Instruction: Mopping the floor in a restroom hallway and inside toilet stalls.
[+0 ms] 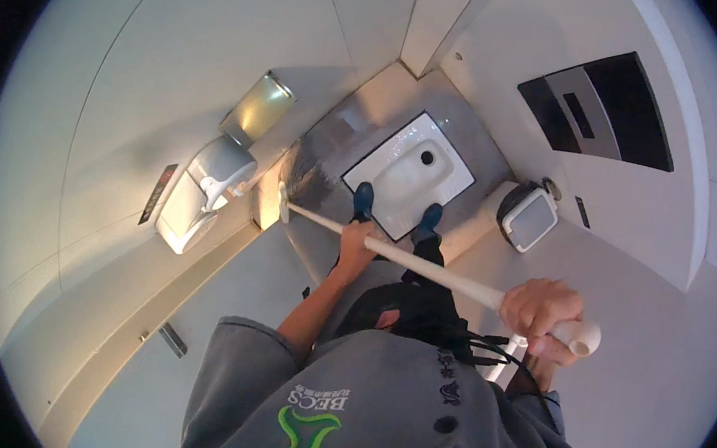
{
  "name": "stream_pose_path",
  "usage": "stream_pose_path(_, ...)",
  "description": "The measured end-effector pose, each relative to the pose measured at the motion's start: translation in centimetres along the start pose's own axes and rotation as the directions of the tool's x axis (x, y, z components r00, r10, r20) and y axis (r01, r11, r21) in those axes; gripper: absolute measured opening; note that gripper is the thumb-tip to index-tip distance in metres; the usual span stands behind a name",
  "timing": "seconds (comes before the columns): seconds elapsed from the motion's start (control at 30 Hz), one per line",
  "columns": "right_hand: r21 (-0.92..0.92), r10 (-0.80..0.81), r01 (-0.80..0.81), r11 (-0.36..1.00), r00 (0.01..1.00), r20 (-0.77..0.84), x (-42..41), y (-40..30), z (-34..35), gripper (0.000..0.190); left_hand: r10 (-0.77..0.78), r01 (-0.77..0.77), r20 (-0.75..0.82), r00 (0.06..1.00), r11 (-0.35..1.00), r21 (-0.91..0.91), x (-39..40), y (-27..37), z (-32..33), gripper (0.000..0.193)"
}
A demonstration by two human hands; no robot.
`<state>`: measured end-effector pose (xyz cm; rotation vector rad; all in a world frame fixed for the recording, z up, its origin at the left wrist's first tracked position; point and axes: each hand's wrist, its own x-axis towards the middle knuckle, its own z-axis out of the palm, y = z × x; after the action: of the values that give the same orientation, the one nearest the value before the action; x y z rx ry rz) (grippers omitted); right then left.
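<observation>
A string mop with a long pale handle (pixel 434 271) slants across the front of my body. My left hand (pixel 356 247) grips the lower part of the handle, close above my left shoe. Near the rounded top end, my right hand (pixel 540 317) is wrapped around it. At the far end, a white mop clamp (pixel 283 203) is beside the left wall. Wet-looking strands (pixel 305 172) seem to spread from it over the floor, but their outline is blurred. A white squat toilet (pixel 400 170) is set in the grey floor before me, with my shoes at its near end.
A metal paper dispenser (pixel 257 108) and a rounded dispenser (pixel 221 162) are on the left wall. To the right stands a lidded waste bin (pixel 529 218). Above it, a black and grey panel (pixel 595 110) is on the wall. A door latch (pixel 172 339) is at lower left.
</observation>
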<state>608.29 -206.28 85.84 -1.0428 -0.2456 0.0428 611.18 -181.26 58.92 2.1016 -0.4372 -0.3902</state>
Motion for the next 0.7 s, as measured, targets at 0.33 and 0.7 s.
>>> stream_pose_path(0.33,-0.218,-0.116,0.058,0.974,0.957,-0.266,-8.9,-13.1,-6.5,0.013,0.242,-0.24,0.19,0.951,0.97,-0.036,6.2,11.6,14.6,0.023)
stream_pose_path(0.7,-0.633,-0.547,0.031,0.773,0.537,-0.642,-17.6,-18.3,-6.4,0.023,0.446,-0.454,0.568,0.692,0.88,-0.138,13.5,23.1,26.7,0.016)
